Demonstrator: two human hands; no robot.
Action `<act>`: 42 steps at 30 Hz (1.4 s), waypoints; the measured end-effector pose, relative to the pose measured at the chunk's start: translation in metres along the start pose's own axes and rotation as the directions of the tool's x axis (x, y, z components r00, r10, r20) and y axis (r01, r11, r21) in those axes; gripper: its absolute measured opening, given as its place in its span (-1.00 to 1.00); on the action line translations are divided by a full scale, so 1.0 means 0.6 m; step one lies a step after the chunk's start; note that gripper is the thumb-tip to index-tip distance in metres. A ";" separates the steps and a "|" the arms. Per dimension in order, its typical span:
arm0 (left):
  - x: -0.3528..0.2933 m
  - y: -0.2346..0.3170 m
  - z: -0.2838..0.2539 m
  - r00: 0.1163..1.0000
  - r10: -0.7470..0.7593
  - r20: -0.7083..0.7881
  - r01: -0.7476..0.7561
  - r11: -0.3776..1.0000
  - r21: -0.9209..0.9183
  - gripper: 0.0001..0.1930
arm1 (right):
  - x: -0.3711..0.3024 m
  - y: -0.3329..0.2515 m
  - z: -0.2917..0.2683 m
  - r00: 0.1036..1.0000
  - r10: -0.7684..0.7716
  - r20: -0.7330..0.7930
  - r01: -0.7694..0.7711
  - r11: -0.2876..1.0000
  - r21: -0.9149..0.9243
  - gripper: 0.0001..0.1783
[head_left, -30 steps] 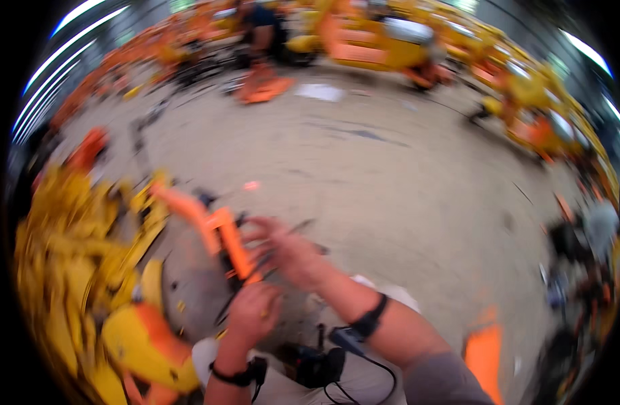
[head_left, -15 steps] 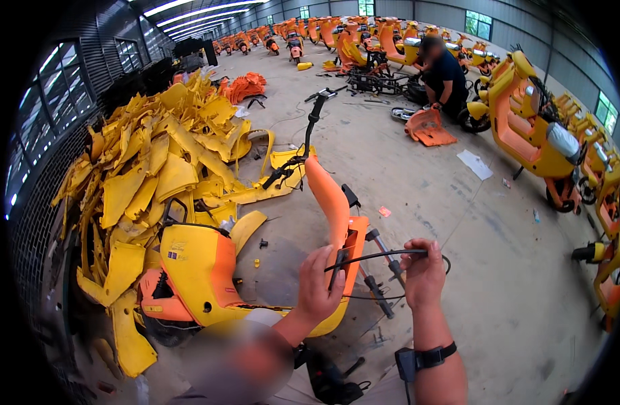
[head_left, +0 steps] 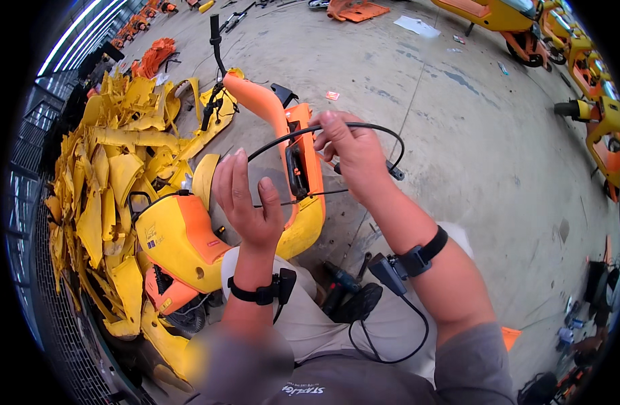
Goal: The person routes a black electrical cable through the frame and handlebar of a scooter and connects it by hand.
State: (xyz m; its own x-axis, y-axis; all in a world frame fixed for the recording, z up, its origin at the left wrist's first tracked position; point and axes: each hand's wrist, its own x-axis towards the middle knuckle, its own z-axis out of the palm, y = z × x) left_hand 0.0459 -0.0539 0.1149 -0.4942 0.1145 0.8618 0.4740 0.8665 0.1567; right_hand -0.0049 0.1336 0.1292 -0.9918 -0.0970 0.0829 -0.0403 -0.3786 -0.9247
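Note:
A thin black cable (head_left: 381, 126) bends into a loop in front of me. My right hand (head_left: 350, 148) pinches its upper run between thumb and fingers. My left hand (head_left: 246, 206) is raised with fingers stretched and thumb apart. The cable passes behind its fingers, so any contact there is hidden. Under both hands is a yellow and orange scooter (head_left: 182, 229) with its front panel opened and a dark part (head_left: 296, 172) in the cavity. Its handlebar (head_left: 217, 50) points away from me. A power drill (head_left: 342, 277) lies by my shoe.
A heap of yellow body panels (head_left: 114, 182) rises at the left, with orange panels (head_left: 153, 57) behind it. More yellow scooters (head_left: 512, 23) stand in a row at the right. A white sheet (head_left: 416, 27) lies on the concrete floor. Assorted gear (head_left: 580, 337) is at the lower right.
My view has tipped downward and turned right. My left hand has opened away from the scooter's front panel. My right hand still pinches the cable, now over the opened panel.

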 end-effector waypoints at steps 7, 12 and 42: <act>0.016 0.017 0.002 0.996 0.090 0.016 -0.090 0.996 -0.002 -0.56 | -0.012 0.033 0.029 0.999 -0.035 -0.015 0.035 0.999 0.002 -0.55; 0.025 0.027 0.006 0.990 0.116 0.084 -0.111 0.992 -0.059 -0.59 | -0.006 0.057 0.034 0.984 -0.171 -0.044 0.166 0.982 -0.088 -0.53; 0.027 0.005 0.059 0.973 0.187 0.136 -0.193 0.981 0.031 -0.64 | -0.071 -0.018 -0.056 0.787 -0.600 0.142 0.393 0.312 -0.865 -0.29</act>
State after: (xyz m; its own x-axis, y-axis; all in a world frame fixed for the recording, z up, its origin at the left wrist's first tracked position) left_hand 0.0137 -0.0323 0.1125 -0.4914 0.3392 0.8022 0.5373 0.8430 -0.0273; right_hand 0.0338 0.1726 0.1234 -0.7397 0.0202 0.6727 -0.5073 0.6401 -0.5771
